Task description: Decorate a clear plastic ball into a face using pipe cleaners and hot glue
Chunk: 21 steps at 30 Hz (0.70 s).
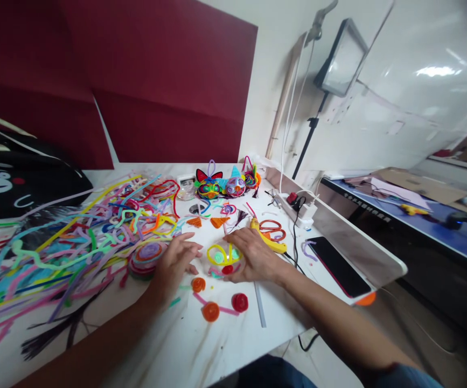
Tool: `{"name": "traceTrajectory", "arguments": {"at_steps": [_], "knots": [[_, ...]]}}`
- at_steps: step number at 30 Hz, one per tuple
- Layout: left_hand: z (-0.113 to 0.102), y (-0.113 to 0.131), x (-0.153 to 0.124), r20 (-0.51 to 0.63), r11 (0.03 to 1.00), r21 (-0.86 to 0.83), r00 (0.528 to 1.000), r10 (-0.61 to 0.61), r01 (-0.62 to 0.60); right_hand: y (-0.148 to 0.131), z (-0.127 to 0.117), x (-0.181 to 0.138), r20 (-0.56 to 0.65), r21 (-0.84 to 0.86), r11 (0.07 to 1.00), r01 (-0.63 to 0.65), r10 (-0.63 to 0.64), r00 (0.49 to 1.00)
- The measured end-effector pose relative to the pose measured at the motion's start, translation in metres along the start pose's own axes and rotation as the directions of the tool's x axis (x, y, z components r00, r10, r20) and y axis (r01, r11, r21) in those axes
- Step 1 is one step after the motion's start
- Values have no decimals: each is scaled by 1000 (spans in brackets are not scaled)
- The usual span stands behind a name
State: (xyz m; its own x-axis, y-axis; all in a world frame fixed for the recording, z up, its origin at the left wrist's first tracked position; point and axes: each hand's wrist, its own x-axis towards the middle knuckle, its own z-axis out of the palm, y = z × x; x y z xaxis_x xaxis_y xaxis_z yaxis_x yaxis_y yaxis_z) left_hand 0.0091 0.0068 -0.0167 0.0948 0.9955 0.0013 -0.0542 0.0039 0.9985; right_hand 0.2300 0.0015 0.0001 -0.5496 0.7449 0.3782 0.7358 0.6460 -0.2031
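One clear, rounded ball (220, 260) sits on the white tabletop (233, 350), trimmed with two bent yellow loops, two pale green coils and one red oval. Its shell looks smooth and see-through, the trimmings fuzzy. The right hand (252, 254) grips it from the right, fingers curved over the top and thumb low on the near side. The left hand (176, 260) is just left of the ball, fingers loosely spread and holding nothing; whether a fingertip touches the ball I cannot tell.

Nearer than the ball lie three tight, velvety spirals: two orange coils (210, 311) and one red coil (239, 302), beside fuzzy pink strips (228, 310). Just beyond it are two flat orange triangles (219, 222). To its right rest one pair of orange-handled scissors (272, 230) and one yellow, banana-shaped object (272, 243); farther right is one flat, dark phone (338, 267). Left of the ball, past one coiled multicoloured round (148, 256), spreads a tangled heap of fuzzy stems (83, 237), too many to count. Well beyond the ball stand three decorated balls (235, 186), wound in bright colours.
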Motion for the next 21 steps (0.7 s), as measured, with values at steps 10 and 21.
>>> {"name": "traceTrajectory", "arguments": {"at_steps": [10,21], "knots": [[-7,-14,12,-33,978,148,987,156,-150,7,11,10,44,11,1000,-21,21,999],[-11,-18,14,-66,959,214,976,205,-187,18,15,24,208,-2,998,-55,54,977]]}}
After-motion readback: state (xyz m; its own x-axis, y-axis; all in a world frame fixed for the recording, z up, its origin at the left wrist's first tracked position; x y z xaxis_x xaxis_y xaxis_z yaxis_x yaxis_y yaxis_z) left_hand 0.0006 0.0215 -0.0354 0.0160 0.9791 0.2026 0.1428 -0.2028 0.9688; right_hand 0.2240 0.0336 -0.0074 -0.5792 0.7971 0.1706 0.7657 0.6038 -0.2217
